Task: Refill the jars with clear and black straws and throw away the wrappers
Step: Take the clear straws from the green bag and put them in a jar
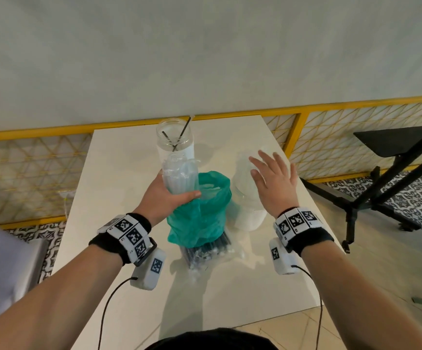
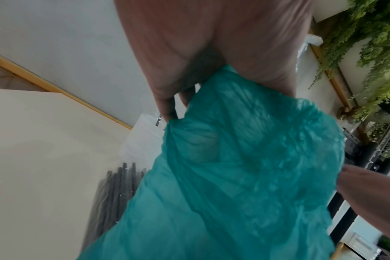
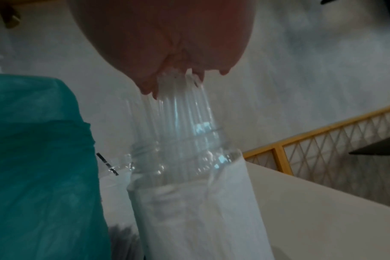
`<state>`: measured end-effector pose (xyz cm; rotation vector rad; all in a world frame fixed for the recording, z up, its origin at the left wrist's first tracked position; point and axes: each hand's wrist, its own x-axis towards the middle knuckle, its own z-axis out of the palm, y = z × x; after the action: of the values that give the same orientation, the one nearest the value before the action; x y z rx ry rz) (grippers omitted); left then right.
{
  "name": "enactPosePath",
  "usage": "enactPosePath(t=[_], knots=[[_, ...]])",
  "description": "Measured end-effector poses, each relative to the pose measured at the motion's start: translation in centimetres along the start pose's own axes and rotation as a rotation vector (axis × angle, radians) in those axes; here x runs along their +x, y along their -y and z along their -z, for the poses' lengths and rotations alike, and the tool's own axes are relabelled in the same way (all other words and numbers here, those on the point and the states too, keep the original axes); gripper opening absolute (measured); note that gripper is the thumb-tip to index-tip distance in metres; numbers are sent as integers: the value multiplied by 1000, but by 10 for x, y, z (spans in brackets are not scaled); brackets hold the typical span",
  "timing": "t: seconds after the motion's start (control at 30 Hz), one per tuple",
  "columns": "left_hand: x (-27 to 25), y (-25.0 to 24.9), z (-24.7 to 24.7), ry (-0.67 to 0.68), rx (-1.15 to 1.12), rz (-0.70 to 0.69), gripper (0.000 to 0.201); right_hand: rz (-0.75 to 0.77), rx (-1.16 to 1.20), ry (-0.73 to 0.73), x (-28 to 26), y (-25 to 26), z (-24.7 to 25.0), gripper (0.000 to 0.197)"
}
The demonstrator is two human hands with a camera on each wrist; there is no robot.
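Two hands: L (image 1: 165, 195) grips clear wrapper (image 1: 179, 173); R (image 1: 273, 178) flat (atop straws (image 3: 183, 109)).

Bag (image 1: 200, 218): thin teal plastic film, crinkled, semi-translucent. Jars (image 1: 173, 137): clear glossy plastic or glass, can't tell which, white matt paper-like labels. Wrapper (image 1: 179, 173): clear shiny film. Table (image 1: 119, 173): smooth cream top, slight sheen. Railing (image 1: 298, 127): yellow painted.

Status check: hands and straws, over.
Left hand grips clear wrapper and green bag. Right hand open atop clear straws in jar. Black straws still wrapped.
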<state>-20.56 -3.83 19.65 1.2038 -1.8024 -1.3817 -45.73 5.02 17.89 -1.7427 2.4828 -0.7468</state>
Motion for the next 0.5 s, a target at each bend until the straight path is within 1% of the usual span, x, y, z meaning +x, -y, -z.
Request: enactPosePath(t=[0.07,0.1,0.13,0.17,0.2,0.23,0.27,0.3,0.33,0.37,0.4,0.43,0.5], knots=[[-1,2,3,12,5,-2,84,30,-8,-103,1,16,6,45],[-1,3,4,6,8,-9,81,65,48,-170,1,28,10,46],[-1,4,3,-21,23,-10,79,107,156,-212,0,41,13,47],[0,5,3,-70,49,-21,74,148,312,-198,-2,55,14,46],[-1,4,3,-113,81,-23,71,169,484,-109,-4,67,13,44],[-2,3,3,-139,106,-32,73,162,645,33,-7,78,9,44],[-3,3,4,-134,98,-33,76,127,789,191,-9,86,5,48],[-3,2,5,-109,74,-22,80,79,898,337,-10,92,-1,55],[-5,0,5,-79,53,-17,81,36,943,446,-10,94,-8,66],[-3,2,6,-56,57,-21,78,20,942,523,-10,96,-14,78],[-3,3,7,-35,84,-25,73,12,917,571,-8,97,-22,88],[-2,5,8,-15,131,-23,72,-2,898,598,-6,98,-27,93],[-1,12,9,17,225,-38,77,-54,901,620,1,100,-37,93]])
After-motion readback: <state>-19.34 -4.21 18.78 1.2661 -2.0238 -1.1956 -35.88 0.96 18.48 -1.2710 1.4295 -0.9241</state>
